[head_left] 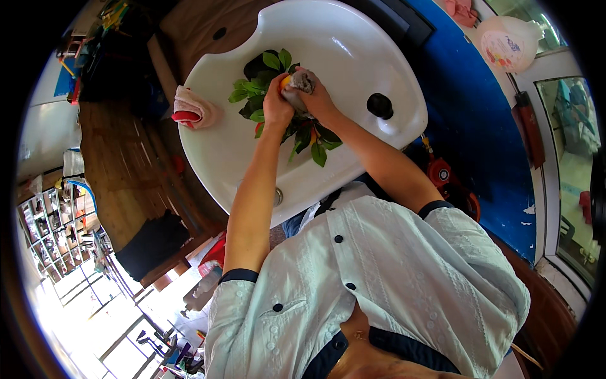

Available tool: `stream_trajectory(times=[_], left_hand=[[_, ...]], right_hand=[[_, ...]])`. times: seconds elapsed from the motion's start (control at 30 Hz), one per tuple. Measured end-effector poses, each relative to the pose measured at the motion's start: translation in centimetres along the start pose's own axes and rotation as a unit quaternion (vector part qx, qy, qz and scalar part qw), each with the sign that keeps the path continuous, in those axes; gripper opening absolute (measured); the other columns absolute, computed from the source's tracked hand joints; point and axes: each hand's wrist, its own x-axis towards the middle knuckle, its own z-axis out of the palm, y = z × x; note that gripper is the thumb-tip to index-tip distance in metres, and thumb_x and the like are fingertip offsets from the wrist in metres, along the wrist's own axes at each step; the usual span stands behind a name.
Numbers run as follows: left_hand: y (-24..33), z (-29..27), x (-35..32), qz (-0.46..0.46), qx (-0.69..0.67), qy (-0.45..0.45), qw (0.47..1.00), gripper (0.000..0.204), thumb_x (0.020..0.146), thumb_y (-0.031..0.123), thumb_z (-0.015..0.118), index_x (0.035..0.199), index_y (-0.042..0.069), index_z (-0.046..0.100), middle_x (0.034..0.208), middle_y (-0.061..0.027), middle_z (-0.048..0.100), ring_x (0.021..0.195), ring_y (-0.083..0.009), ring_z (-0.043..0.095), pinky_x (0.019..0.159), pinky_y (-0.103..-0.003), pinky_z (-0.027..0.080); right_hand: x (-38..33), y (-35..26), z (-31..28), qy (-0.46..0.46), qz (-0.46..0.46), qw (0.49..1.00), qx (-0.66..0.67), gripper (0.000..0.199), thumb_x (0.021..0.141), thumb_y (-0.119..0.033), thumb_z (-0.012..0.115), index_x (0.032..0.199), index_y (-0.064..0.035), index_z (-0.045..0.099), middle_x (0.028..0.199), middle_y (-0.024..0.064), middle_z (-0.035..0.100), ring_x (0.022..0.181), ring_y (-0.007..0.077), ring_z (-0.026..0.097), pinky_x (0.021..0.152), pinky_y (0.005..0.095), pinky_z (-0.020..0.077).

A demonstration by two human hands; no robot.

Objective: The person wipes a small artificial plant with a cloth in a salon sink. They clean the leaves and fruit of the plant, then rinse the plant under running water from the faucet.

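Note:
Both my hands meet over a white wash basin point(353, 50). My left hand point(276, 104) grips an orange fruit point(285, 81) whose green leafy stems point(255, 88) spread out below and to the left. My right hand point(312, 95) presses a grey cloth point(303, 81) against the fruit. More leaves point(315, 142) hang under my wrists over the basin's bowl. The fruit is mostly hidden by my fingers and the cloth.
A folded pink and red towel point(189, 108) lies on the basin's left rim. A black knob point(380, 105) sits on the right rim, a drain point(278, 196) near the front. A blue wall point(467, 101) and a pale plastic jug point(508, 43) are at right. Wooden floor at left.

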Motion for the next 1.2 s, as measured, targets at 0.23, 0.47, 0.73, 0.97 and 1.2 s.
stream_trajectory(times=[0.23, 0.47, 0.73, 0.97, 1.2], left_hand=[[0.2, -1.2, -0.3, -0.057, -0.07, -0.061, 0.994, 0.063, 0.06, 0.003, 0.073, 0.119, 0.009, 0.049, 0.106, -0.0081, 0.055, 0.095, -0.0167, 0.053, 0.082, -0.028, 0.044], [0.2, -1.5, -1.8, 0.091, 0.057, -0.025, 0.994, 0.07, 0.056, 0.007, 0.076, 0.118, 0.007, 0.045, 0.11, -0.0107, 0.048, 0.102, -0.024, 0.049, 0.087, -0.033, 0.043], [0.1, -0.4, -2.9, 0.114, 0.026, -0.013, 0.993, 0.064, 0.057, 0.003, 0.076, 0.113, 0.005, 0.047, 0.105, -0.0098, 0.052, 0.097, -0.0244, 0.053, 0.086, -0.032, 0.044], [1.3, -1.0, -4.6, 0.162, 0.19, 0.035, 0.968, 0.065, 0.053, 0.001, 0.076, 0.111, 0.009, 0.048, 0.108, -0.0099, 0.046, 0.104, -0.0285, 0.045, 0.087, -0.036, 0.041], [0.7, 1.5, -5.7, 0.139, 0.159, 0.06, 0.976, 0.063, 0.056, 0.004, 0.075, 0.11, 0.008, 0.042, 0.107, -0.012, 0.045, 0.103, -0.0311, 0.044, 0.086, -0.038, 0.04]], right_hand=[[1.5, 1.6, -1.0, 0.04, 0.139, 0.979, 0.141, 0.037, 0.081, -0.031, 0.062, 0.103, -0.0012, 0.054, 0.09, 0.0067, 0.06, 0.077, 0.0136, 0.057, 0.065, 0.0294, 0.0459], [3.5, -2.2, -2.1, -0.068, 0.286, 0.927, 0.234, 0.032, 0.076, -0.027, 0.067, 0.095, -0.0023, 0.061, 0.088, 0.0065, 0.061, 0.076, 0.0144, 0.059, 0.062, 0.0288, 0.0485], [3.9, -2.3, -3.0, -0.085, 0.277, 0.957, 0.031, 0.033, 0.076, -0.02, 0.068, 0.098, 0.0018, 0.057, 0.09, 0.0101, 0.061, 0.076, 0.0158, 0.062, 0.065, 0.028, 0.0525], [2.3, -4.4, -4.0, -0.141, 0.306, 0.925, 0.175, 0.027, 0.076, -0.02, 0.069, 0.093, -0.0018, 0.058, 0.086, 0.0056, 0.061, 0.072, 0.0132, 0.061, 0.061, 0.0277, 0.0521], [3.0, -2.8, -3.7, -0.164, 0.317, 0.931, 0.073, 0.024, 0.073, -0.015, 0.071, 0.091, -0.0028, 0.061, 0.082, 0.0057, 0.062, 0.07, 0.0142, 0.061, 0.061, 0.029, 0.0522]])
